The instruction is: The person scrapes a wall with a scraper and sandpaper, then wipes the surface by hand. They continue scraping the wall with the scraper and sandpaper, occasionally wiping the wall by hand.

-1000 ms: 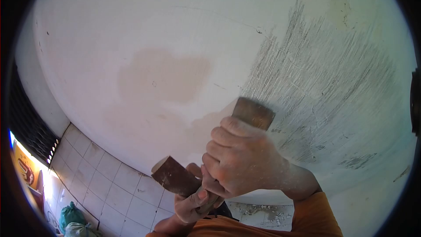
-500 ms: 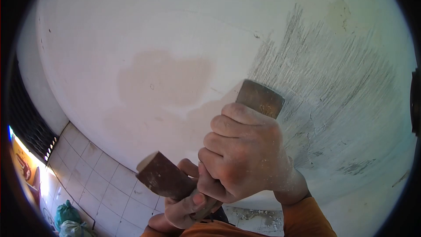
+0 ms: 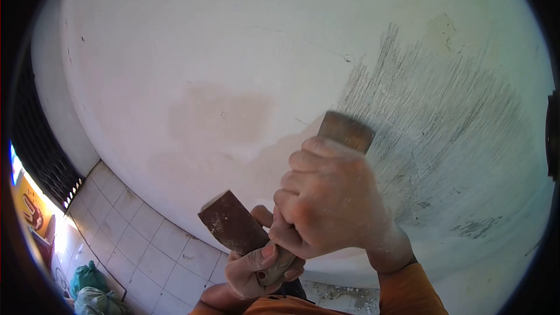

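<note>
My right hand (image 3: 332, 198), dusted with white powder, is closed around a scraper (image 3: 347, 132). Its brownish metal blade lies against the pale wall (image 3: 431, 157), at the left edge of a patch of dark, streaky scrape marks. Below and to the left, my left hand (image 3: 248, 271) grips a second scraper (image 3: 232, 223) by its handle, which has a hole at the end. That broad, dark reddish-brown blade points up and left. The two hands meet or overlap near the left scraper's handle; exact contact is hidden.
Crumbs of white debris (image 3: 350, 297) lie on the floor under my arms. Pale floor tiles (image 3: 157, 256) run along the wall's base at left. Knotted plastic bags (image 3: 90, 289) sit at lower left, near a dark folding gate (image 3: 44, 140) and an orange sign (image 3: 29, 198).
The right scraper's blade has shifted a little on the wall and looks slightly blurred. The left scraper has moved a bit right and up. The whole view has also shifted slightly.
</note>
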Motion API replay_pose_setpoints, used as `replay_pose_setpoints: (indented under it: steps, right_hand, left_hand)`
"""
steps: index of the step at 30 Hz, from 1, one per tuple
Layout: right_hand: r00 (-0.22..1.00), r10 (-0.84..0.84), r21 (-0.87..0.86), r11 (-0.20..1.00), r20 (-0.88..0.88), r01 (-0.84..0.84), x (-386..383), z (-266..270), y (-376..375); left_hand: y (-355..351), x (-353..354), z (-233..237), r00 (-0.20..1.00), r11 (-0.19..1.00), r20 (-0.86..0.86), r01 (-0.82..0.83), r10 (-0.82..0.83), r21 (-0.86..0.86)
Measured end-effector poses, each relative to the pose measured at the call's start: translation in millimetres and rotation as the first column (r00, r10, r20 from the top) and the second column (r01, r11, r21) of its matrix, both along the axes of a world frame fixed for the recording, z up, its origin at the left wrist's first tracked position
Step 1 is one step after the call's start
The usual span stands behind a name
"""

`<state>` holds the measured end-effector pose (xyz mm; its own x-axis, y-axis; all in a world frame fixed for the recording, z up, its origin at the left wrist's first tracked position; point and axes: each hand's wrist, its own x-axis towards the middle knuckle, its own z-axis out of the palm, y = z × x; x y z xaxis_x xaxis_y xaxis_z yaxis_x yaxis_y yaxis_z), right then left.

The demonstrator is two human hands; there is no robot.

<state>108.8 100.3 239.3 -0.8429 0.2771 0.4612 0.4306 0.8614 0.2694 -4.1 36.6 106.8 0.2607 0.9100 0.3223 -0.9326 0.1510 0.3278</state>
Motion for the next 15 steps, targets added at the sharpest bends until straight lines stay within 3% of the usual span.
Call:
replay_pose_setpoints:
  steps: [2, 5, 8, 11, 14, 15]
  right_hand:
    - [0.999, -0.046, 0.014, 0.999, 0.002, 0.046, -1.0, 4.6, -1.6]
    - [0.999, -0.041, 0.031, 0.999, 0.004, 0.041, 1.1, -6.1, -0.5]
    - [0.999, -0.036, 0.026, 0.999, 0.004, 0.036, 0.8, 0.9, -2.3]
    - [0.999, -0.052, 0.010, 0.999, -0.014, 0.053, -0.3, 1.5, -3.4]
    - [0.999, -0.040, 0.049, 0.998, -0.008, 0.041, 1.4, -8.4, -0.6]
    - [1.000, -0.028, 0.074, 0.997, 0.003, 0.028, 2.3, -10.2, 1.2]
  left_hand:
    - [-1.3, -2.3, 14.2, 0.997, 0.999, -0.068, -0.033, 0.034, 0.009]
    - [-0.6, -1.3, -8.4, 0.997, 0.995, 0.016, 0.071, -0.070, -0.072]
    - [-3.0, -6.9, 7.8, 0.994, 0.994, -0.002, 0.111, -0.111, 0.020]
    - [-9.7, -11.9, 18.7, 0.989, 0.989, -0.007, 0.145, -0.145, 0.003]
    - [0.1, -4.2, -8.0, 0.990, 0.988, 0.039, 0.140, -0.137, -0.064]
    - [1.6, -4.0, -5.9, 0.995, 0.995, -0.006, 0.095, -0.095, -0.014]
